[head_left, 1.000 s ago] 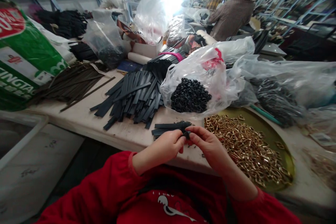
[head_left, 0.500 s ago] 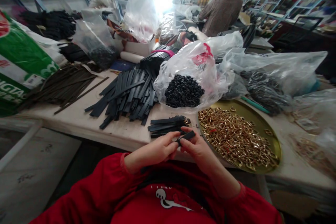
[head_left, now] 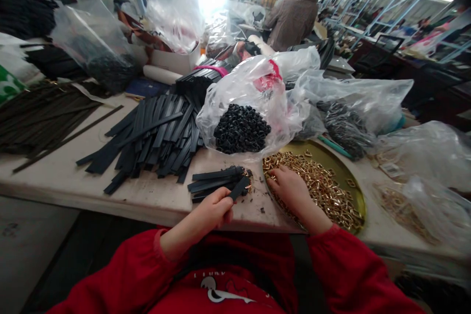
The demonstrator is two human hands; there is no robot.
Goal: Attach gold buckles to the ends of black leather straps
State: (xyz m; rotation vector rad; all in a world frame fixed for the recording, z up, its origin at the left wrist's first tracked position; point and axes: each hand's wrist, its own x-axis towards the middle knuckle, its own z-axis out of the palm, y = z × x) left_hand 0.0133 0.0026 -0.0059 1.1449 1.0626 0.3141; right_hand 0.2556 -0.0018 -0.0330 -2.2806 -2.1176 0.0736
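My left hand (head_left: 218, 207) is closed on a black strap (head_left: 239, 188), pinched near its lower end, with the free end pointing up and right. Just behind it lies a small stack of black straps (head_left: 211, 179) with gold pieces at their right ends. My right hand (head_left: 289, 189) rests over the left side of a heap of gold buckles (head_left: 324, 191) in a round gold tray (head_left: 359, 196). Its fingers look slightly apart, and their tips touch the buckles. Whether a buckle lies between them is hidden.
A clear plastic bag (head_left: 285, 117) holds small black loops (head_left: 241, 130) behind the stack. Loose black straps (head_left: 158, 132) spread to the left, with dark brown strips (head_left: 47, 117) beyond. More plastic bags (head_left: 368, 93) stand at the right. A person (head_left: 292, 19) is in the background.
My hands were together on the black strap. My right hand has let go and moved right onto the buckles, while my left keeps the strap. The view has shifted to the right.
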